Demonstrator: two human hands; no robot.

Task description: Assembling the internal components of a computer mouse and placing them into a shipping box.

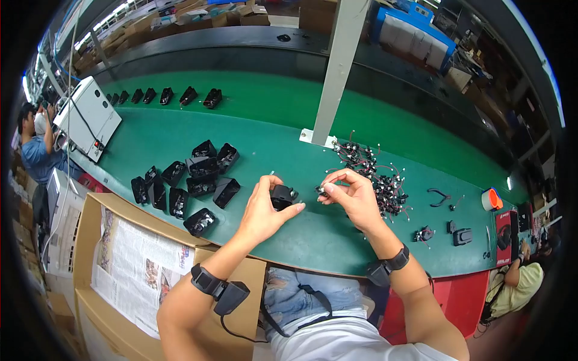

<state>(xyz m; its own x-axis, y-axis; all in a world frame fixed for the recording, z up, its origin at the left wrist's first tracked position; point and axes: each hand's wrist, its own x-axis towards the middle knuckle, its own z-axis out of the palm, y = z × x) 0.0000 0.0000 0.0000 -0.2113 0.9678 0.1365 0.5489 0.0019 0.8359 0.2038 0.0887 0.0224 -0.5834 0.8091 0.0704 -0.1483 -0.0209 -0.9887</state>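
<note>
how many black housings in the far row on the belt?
6, in a line along the far side of the green belt, from beside the white machine to the rightmost housing. More may hide behind the machine.

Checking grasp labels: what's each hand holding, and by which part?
Left hand grips a black plastic housing by its side. Right hand pinches a small wired part at its end between fingertips.

Black plastic housing glossy; green bench mat smooth, matt.
</note>
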